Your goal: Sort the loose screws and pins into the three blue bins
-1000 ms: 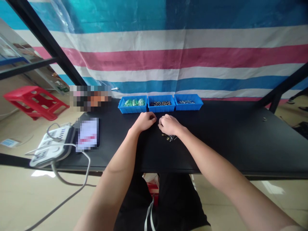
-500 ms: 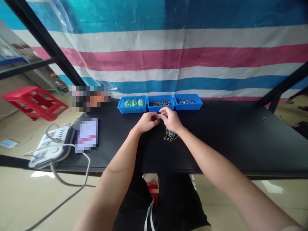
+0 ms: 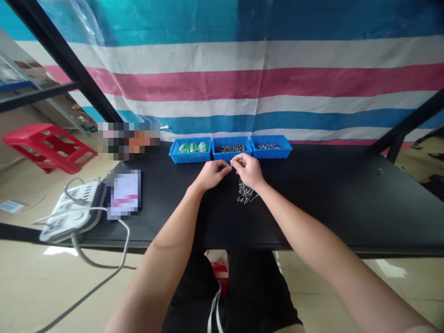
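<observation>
My left hand point(image 3: 211, 174) and my right hand point(image 3: 248, 169) meet fingertip to fingertip above the black table point(image 3: 347, 203), just in front of the middle blue bin point(image 3: 231, 149). Both are closed in a pinch on a tiny metal part that I cannot make out. Just below my right hand lies a small pile of screws and brass nuts point(image 3: 244, 193) on the table. The left blue bin point(image 3: 190, 150) holds green pieces, the middle one dark small parts, and the right blue bin point(image 3: 271, 147) silvery parts.
A white power strip point(image 3: 71, 211) with a grey cable hangs over the table's left edge, next to a blurred card point(image 3: 124, 193). A red stool point(image 3: 46, 146) stands on the floor at left. A striped tarp point(image 3: 263, 78) hangs behind. A small metal piece point(image 3: 380, 171) lies far right.
Both hands rose from the table surface and moved back toward the bins, coming together in a pinch. The pile of screws and nuts, covered before by my right hand, shows now.
</observation>
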The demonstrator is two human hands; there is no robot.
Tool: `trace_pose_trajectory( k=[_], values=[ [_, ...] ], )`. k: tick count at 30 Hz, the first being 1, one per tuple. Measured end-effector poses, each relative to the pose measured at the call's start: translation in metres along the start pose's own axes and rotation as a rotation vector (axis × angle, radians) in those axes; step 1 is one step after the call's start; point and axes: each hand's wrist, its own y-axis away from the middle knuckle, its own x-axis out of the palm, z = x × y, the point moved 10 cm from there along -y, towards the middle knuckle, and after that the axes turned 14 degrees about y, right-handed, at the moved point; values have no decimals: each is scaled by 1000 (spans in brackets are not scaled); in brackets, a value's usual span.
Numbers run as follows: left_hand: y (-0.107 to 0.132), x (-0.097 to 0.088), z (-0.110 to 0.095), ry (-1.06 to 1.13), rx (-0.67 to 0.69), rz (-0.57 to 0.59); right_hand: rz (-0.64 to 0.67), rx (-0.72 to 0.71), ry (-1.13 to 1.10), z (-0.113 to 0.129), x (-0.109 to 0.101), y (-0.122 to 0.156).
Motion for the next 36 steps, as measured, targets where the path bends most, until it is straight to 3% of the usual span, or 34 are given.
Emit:
trace_pose_trajectory(
  k=[4, 9, 14, 20, 25, 30, 36],
  values=[
    [0, -11, 0, -36, -6, -98, 12, 2, 23, -3, -4, -4],
    [1, -17, 0, -41, 0, -144, 165, -35, 44, -2, 3, -4],
    [0, -21, 12, -29, -79, -197, 269, 45, -136, -12, 11, -6],
    [1, -25, 18, -5, -135, -243, -44, 392, -464, -58, -15, -15],
    [1, -22, 16, -35, -120, -211, -251, 533, -579, -86, -38, -15],
    [-1, -19, 21, -62, -117, -183, -302, 566, -582, -97, -47, -16],
    [-1, -18, 21, -87, -130, -172, -215, 562, -622, -93, -38, -18]
  ],
)
